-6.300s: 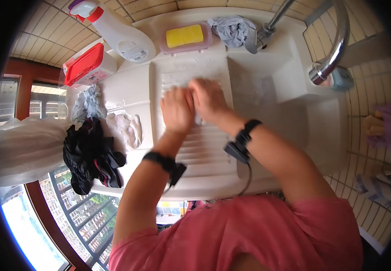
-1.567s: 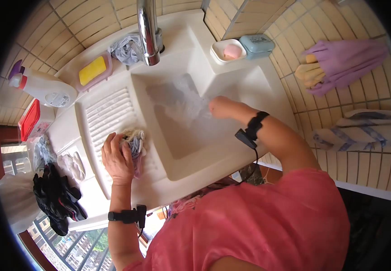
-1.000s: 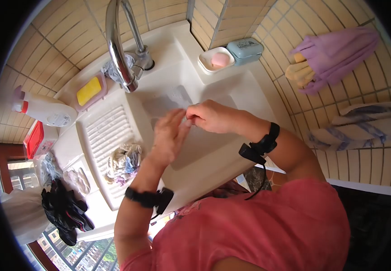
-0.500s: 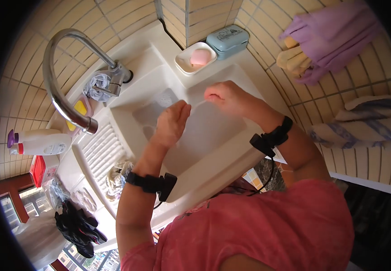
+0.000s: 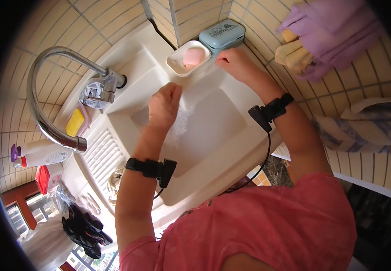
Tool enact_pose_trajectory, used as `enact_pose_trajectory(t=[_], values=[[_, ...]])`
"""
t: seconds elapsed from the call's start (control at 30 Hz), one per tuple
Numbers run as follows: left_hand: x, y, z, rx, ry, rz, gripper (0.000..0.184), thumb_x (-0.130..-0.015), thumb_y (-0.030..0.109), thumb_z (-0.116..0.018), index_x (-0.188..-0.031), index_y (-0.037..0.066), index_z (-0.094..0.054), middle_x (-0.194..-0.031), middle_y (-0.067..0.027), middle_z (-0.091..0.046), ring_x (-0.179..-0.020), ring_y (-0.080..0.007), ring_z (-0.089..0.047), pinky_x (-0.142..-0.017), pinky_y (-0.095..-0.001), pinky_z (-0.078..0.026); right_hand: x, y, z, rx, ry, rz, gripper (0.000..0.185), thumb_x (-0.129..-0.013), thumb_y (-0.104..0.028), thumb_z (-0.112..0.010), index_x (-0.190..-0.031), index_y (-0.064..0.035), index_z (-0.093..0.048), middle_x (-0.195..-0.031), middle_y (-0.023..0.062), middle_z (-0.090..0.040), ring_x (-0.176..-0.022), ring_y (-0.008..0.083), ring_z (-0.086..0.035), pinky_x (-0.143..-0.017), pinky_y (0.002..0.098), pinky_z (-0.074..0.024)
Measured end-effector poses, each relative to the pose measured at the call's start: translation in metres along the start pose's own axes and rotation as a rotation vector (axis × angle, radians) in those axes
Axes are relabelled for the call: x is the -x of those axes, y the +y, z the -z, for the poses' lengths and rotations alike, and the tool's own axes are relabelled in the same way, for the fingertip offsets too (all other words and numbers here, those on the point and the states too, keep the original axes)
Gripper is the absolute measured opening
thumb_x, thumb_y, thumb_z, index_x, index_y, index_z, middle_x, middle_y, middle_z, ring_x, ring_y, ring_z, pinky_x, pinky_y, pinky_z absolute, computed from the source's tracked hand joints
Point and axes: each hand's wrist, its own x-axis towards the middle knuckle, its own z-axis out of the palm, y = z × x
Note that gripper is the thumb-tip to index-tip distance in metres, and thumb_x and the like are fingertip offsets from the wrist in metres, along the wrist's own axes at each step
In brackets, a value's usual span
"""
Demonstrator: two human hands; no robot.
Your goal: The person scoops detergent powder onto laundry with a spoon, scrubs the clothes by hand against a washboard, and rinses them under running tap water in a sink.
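Note:
My left hand (image 5: 164, 106) hovers over the white sink basin (image 5: 186, 167), its fingers curled together. What it holds, if anything, cannot be made out. Over the basin's far right corner is my right hand (image 5: 237, 64), also closed, with its fingertips just right of the white soap dish (image 5: 173, 63). Nothing can be made out in its fingers either. A pink bar of soap (image 5: 193, 57) lies in that dish. Cloudy water (image 5: 209, 122) fills the basin, and white suds (image 5: 182, 118) float near my left hand.
A curved chrome faucet (image 5: 36, 110) arches at the left, near a yellow sponge (image 5: 74, 122) and bottles (image 5: 46, 152). The ribbed washboard (image 5: 103, 153) lies left of the basin. Behind my right hand sits a blue lidded box (image 5: 222, 34). Purple cloth (image 5: 328, 38) hangs on the right wall.
My right hand has moved up and away toward the soap dish and blue box. My left hand has risen slightly. The view has shifted, and suds show more beside my left hand.

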Motion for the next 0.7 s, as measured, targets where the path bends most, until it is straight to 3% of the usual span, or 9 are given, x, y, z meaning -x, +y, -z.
enact_pose_trajectory(t=[0.17, 0.23, 0.27, 0.37, 0.43, 0.5, 0.53, 0.63, 0.7], values=[[0.013, 0.012, -0.013, -0.105, -0.043, -0.100, 0.030, -0.098, 0.024, -0.062, -0.126, 0.017, -0.067, -0.101, -0.0129, -0.071, -0.090, -0.0346, -0.068, -0.080, -0.0455, -0.054, -0.004, 0.021, -0.015, -0.040, 0.159, 0.013, 0.015, -0.093, -0.014, -0.067, -0.093, 0.0003, -0.070, -0.070, 0.0070, -0.064, -0.059, 0.0145, -0.060, -0.056, 0.0321, -0.0500], [0.015, 0.021, -0.021, -0.159, -0.019, -0.256, 0.034, -0.096, 0.020, -0.065, -0.130, 0.017, -0.066, -0.096, -0.0144, -0.071, -0.079, -0.0298, -0.068, -0.075, -0.0404, -0.055, -0.003, 0.015, -0.013, -0.137, 0.185, -0.023, 0.014, -0.094, -0.014, -0.067, -0.094, -0.0003, -0.071, -0.071, 0.0058, -0.065, -0.059, 0.0128, -0.061, -0.054, 0.0305, -0.0511], [0.013, 0.021, -0.025, -0.244, -0.084, -0.296, 0.045, -0.098, 0.025, -0.063, -0.142, 0.020, -0.056, -0.102, -0.0176, -0.072, -0.091, -0.0354, -0.070, -0.081, -0.0459, -0.055, -0.001, 0.012, -0.012, -0.217, 0.181, -0.091, 0.014, -0.094, -0.014, -0.067, -0.095, -0.0007, -0.071, -0.072, 0.0052, -0.066, -0.059, 0.0122, -0.062, -0.054, 0.0291, -0.0520], [0.002, 0.045, -0.033, -0.376, -0.239, -0.047, 0.053, -0.099, 0.032, -0.059, -0.150, 0.022, -0.046, -0.105, -0.0209, -0.072, -0.098, -0.0392, -0.069, -0.085, -0.0492, -0.054, -0.002, 0.014, -0.015, -0.242, 0.210, -0.120, 0.015, -0.096, -0.015, -0.066, -0.096, -0.0004, -0.071, -0.074, 0.0050, -0.067, -0.060, 0.0116, -0.063, -0.054, 0.0279, -0.0530], [-0.007, 0.047, -0.035, -0.409, -0.270, 0.004, 0.056, -0.099, 0.034, -0.058, -0.152, 0.023, -0.042, -0.106, -0.0218, -0.072, -0.098, -0.0403, -0.069, -0.086, -0.0497, -0.054, -0.004, 0.023, -0.014, -0.182, 0.242, -0.082, 0.016, -0.096, -0.016, -0.066, -0.095, 0.0002, -0.070, -0.074, 0.0054, -0.067, -0.060, 0.0117, -0.063, -0.055, 0.0279, -0.0531], [-0.009, 0.048, -0.036, -0.444, -0.306, 0.059, 0.060, -0.099, 0.037, -0.058, -0.154, 0.023, -0.038, -0.106, -0.0228, -0.072, -0.099, -0.0414, -0.068, -0.087, -0.0502, -0.054, -0.004, 0.031, -0.013, -0.086, 0.409, 0.044, 0.016, -0.092, -0.015, -0.067, -0.087, -0.0002, -0.067, -0.067, 0.0151, -0.063, -0.060, 0.0252, -0.063, -0.058, 0.0374, -0.0498], [-0.009, 0.050, -0.036, -0.451, -0.296, 0.080, 0.061, -0.100, 0.037, -0.057, -0.155, 0.022, -0.036, -0.105, -0.0217, -0.072, -0.099, -0.0395, -0.069, -0.088, -0.0492, -0.054, -0.001, 0.034, -0.012, -0.086, 0.407, 0.043, 0.016, -0.092, -0.015, -0.067, -0.087, -0.0002, -0.067, -0.067, 0.0151, -0.063, -0.060, 0.0252, -0.063, -0.058, 0.0374, -0.0498], [-0.006, 0.047, -0.032, -0.435, -0.298, 0.066, 0.061, -0.101, 0.037, -0.056, -0.156, 0.020, -0.035, -0.105, -0.0203, -0.072, -0.098, -0.0374, -0.070, -0.087, -0.0486, -0.055, 0.009, 0.030, -0.006, -0.148, 0.414, 0.010, 0.020, -0.093, -0.019, -0.068, -0.085, -0.0007, -0.066, -0.064, 0.0124, -0.062, -0.056, 0.0201, -0.061, -0.056, 0.0371, -0.0488], [0.003, 0.043, -0.024, -0.407, -0.304, 0.035, 0.060, -0.101, 0.037, -0.056, -0.155, 0.018, -0.037, -0.105, -0.0200, -0.072, -0.098, -0.0373, -0.070, -0.086, -0.0491, -0.055, 0.027, 0.018, -0.005, -0.217, 0.193, -0.150, 0.025, -0.101, -0.023, -0.060, -0.092, 0.0008, -0.065, -0.071, 0.0048, -0.063, -0.060, 0.0118, -0.063, -0.054, 0.0277, -0.0508]])
